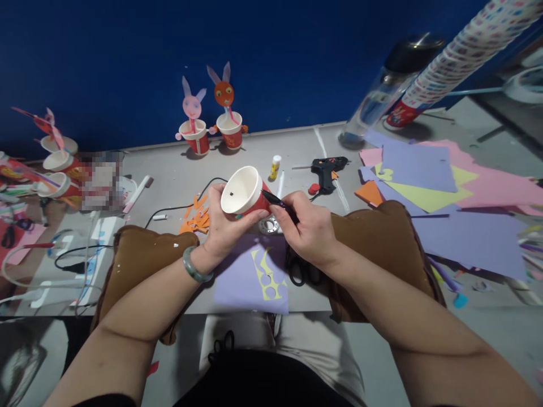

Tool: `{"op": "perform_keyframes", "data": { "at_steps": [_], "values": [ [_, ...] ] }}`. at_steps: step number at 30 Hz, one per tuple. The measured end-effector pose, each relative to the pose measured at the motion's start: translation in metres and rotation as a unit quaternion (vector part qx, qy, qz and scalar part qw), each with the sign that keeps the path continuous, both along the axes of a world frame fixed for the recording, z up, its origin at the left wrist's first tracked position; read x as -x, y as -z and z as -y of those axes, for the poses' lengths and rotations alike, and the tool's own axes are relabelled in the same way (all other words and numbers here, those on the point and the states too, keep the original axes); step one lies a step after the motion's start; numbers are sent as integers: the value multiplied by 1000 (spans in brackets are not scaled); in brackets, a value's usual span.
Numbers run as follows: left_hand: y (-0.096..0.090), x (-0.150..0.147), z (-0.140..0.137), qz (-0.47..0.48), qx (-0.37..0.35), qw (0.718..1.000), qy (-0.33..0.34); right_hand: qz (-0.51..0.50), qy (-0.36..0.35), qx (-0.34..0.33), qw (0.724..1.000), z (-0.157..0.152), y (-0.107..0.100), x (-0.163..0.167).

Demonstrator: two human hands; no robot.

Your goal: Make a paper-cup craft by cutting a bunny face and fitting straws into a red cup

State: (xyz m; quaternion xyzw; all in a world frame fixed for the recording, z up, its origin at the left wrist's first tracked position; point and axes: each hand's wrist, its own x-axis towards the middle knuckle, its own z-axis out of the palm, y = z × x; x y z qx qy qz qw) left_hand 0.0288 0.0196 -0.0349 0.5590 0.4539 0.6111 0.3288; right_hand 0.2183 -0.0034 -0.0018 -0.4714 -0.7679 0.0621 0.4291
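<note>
My left hand [229,220] is wrapped round a red paper cup [244,195], tilted so its white inside shows. A small dark spot [231,194] marks the inner wall. Pinched in my right hand [305,226] is a slim black pen-like tool [275,199], its tip against the outside of the cup on the right; its exact kind is unclear. Below the hands lies a purple paper sheet [237,288] with a yellow paper scrap [267,277] full of round cut-outs. Black-handled scissors [298,274] rest beneath my right wrist.
Two rabbit-decorated cups [198,144] [231,135] stand at the back. A glue gun [326,172], glue stick [275,167] and orange scraps [197,217] surround my hands. Brown cushions [144,254] [382,254] flank my forearms. Coloured paper [424,164], a bottle [373,102] and stacked cups [458,62] occupy the right.
</note>
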Motion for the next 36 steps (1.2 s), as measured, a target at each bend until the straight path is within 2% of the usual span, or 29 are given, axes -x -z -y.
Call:
{"op": "perform_keyframes", "data": {
  "at_steps": [8,14,17,22,28,33,36],
  "values": [
    [-5,0,0,-7,2,1000,20,24,5,-30,999,-1,-2,-3],
    [-4,1,-1,2,17,999,45,34,10,-15,999,-2,-3,-5],
    [-3,0,-2,27,34,996,78,31,7,-44,999,-4,-3,-6],
    [-8,-2,-3,95,67,978,176,-5,-2,-111,994,-6,-1,-6],
    [-18,-2,-7,155,128,957,210,5,7,-65,998,-7,-1,-9],
    [-17,1,-8,138,136,953,232,37,31,-90,995,-9,-1,-11],
    [-14,-1,-7,131,133,953,238,45,42,-80,995,-10,-2,-12]
  ]
}}
